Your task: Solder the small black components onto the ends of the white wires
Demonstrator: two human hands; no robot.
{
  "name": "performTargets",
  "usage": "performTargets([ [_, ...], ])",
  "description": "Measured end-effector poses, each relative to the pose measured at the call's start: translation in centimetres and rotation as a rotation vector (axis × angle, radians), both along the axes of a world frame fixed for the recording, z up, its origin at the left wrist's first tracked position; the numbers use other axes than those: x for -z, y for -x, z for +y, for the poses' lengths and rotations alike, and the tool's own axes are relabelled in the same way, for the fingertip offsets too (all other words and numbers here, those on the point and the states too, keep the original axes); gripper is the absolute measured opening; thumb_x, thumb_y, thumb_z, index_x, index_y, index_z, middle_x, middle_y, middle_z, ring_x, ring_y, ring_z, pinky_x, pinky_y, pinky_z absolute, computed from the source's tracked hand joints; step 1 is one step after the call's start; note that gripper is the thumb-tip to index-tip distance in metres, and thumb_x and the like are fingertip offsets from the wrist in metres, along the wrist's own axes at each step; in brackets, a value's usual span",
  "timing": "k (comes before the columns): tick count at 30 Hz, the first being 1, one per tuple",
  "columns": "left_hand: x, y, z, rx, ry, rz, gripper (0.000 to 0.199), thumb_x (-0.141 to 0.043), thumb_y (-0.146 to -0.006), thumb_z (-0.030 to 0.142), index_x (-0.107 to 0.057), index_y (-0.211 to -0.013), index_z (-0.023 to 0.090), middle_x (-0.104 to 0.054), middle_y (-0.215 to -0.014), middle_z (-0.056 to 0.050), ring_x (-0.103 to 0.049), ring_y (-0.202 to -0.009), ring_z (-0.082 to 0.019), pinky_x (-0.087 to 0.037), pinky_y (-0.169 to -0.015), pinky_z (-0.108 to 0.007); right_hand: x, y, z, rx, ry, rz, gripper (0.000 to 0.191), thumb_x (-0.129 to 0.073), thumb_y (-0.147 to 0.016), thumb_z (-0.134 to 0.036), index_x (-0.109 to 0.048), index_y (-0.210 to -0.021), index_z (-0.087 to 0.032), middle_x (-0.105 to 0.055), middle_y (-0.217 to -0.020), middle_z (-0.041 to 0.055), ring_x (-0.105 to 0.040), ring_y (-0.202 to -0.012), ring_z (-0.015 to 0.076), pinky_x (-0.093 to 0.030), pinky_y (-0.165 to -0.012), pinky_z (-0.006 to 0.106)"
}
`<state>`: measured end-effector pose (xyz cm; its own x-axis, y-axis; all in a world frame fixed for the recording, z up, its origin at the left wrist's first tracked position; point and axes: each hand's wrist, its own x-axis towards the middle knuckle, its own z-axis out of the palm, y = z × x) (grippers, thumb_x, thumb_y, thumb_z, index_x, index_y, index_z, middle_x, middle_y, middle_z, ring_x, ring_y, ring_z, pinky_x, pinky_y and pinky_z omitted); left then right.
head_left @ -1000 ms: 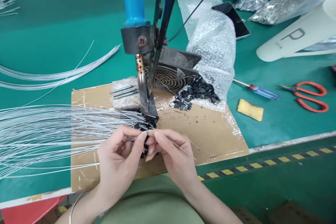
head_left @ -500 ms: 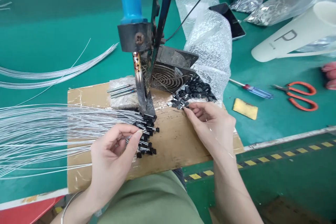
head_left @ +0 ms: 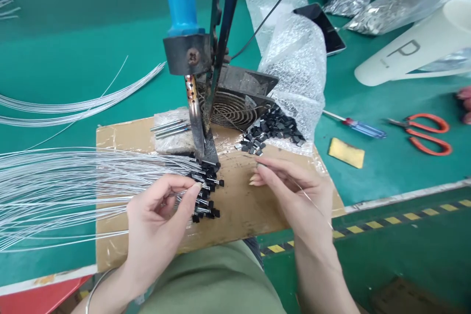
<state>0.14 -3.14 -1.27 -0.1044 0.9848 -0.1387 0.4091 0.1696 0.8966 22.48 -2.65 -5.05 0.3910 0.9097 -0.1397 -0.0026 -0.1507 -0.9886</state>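
Left hand (head_left: 158, 221) is pinching a white wire (head_left: 179, 193); right hand (head_left: 300, 194), well apart, is gripping a thin strand (head_left: 309, 199); a white container (head_left: 415, 46) is displaying "P".

top (head_left: 217, 279): muted green, creased | bangle (head_left: 94, 286): thin, silvery, left wrist | hands (head_left: 158, 221): bare

Long white wires (head_left: 73, 171) lie left to centre, ending in small black blocks (head_left: 214, 213); a thin silvery wire (head_left: 308, 197) slants centre-right.
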Motion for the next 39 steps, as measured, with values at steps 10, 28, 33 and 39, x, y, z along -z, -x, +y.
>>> performTargets([
  [10, -0.7, -0.2, 0.5, 0.001, 0.011, -0.01, 0.006, -0.078, -0.089, 0.025, -0.078, -0.083, 0.022, -0.075, -0.075, 0.001, -0.06, -0.061, -0.01, -0.046, -0.055, -0.02, -0.5, 3.2, 0.1, -0.123, 0.007, 0.223, 0.006, -0.09, -0.082, -0.022, -0.085, -0.084, -0.025, -0.085, -0.09, 0.0037, -0.083, -0.086, 0.0209, -0.07, -0.082, 0.031],
  [28, -1.1, -0.5, 0.5, 0.091, 0.103, -0.235, 0.008, -0.077, -0.089, 0.018, -0.077, -0.081, 0.021, -0.081, -0.091, -0.004, -0.075, -0.077, -0.015, -0.058, -0.07, -0.02, -1.4, 6.2, -0.1, -0.178, 0.109, 0.448, 0.015, -0.09, -0.08, -0.031, -0.08, -0.074, -0.021, -0.068, -0.06, -0.0023, -0.059, -0.048, 0.0104, -0.053, -0.05, 0.022],
  [33, -1.1, -0.6, 0.5, 0.081, 0.102, -0.237, 0.01, -0.077, -0.09, 0.019, -0.076, -0.081, 0.021, -0.081, -0.089, -0.003, -0.075, -0.076, -0.014, -0.057, -0.069, -0.02, -1.6, 6.5, 0.0, -0.18, 0.109, 0.443, 0.018, -0.089, -0.078, -0.032, -0.078, -0.07, -0.02, -0.066, -0.06, -0.0022, -0.052, -0.045, 0.0088, -0.049, -0.045, 0.022],
  [39, -1.1, -0.6, 0.5, 0.094, 0.122, -0.265, 0.013, -0.075, -0.091, 0.015, -0.076, -0.08, 0.022, -0.082, -0.091, -0.001, -0.076, -0.078, -0.012, -0.058, -0.073, -0.018, -1.4, 6.6, -0.3, -0.188, 0.128, 0.462, 0.017, -0.088, -0.079, -0.032, -0.077, -0.072, -0.02, -0.063, -0.057, -0.0037, -0.05, -0.045, 0.0084, -0.048, -0.045, 0.022],
])
